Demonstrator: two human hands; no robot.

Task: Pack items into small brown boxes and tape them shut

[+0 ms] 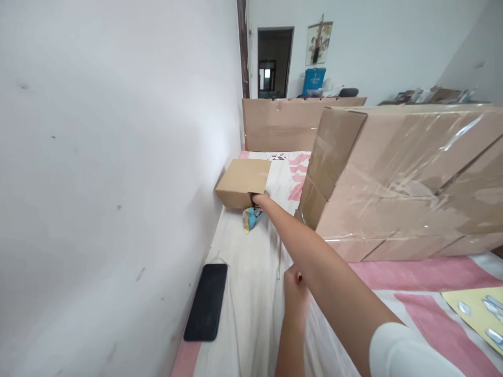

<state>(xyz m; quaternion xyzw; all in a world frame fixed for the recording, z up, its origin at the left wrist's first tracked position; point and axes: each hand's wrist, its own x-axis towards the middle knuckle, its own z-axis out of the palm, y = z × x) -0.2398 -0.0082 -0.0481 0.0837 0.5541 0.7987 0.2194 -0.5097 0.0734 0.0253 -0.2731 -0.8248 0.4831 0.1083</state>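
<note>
My right hand (pixel 259 199) reaches forward to a small brown cardboard box (pixel 245 177) against the wall. Its fingers go into a dark opening at the box's near right corner and are hidden there. Just below that hand, touching or very close to it, is a crumpled blue and yellow packet (pixel 250 219); I cannot tell whether the hand touches it. My left hand (pixel 294 280) is curled closed low over the sheet, partly behind my right forearm. Whether it holds anything is hidden. A thin pale strip (pixel 279 256) runs beside it.
A black phone (pixel 206 302) lies along the white wall (pixel 118 183). Large taped cardboard boxes (pixel 396 183) stand on the right, and a cardboard panel (pixel 281 125) closes off the back. A yellow sheet with silvery pieces (pixel 477 311) lies at lower right on the pink and white cloth (pixel 393 276).
</note>
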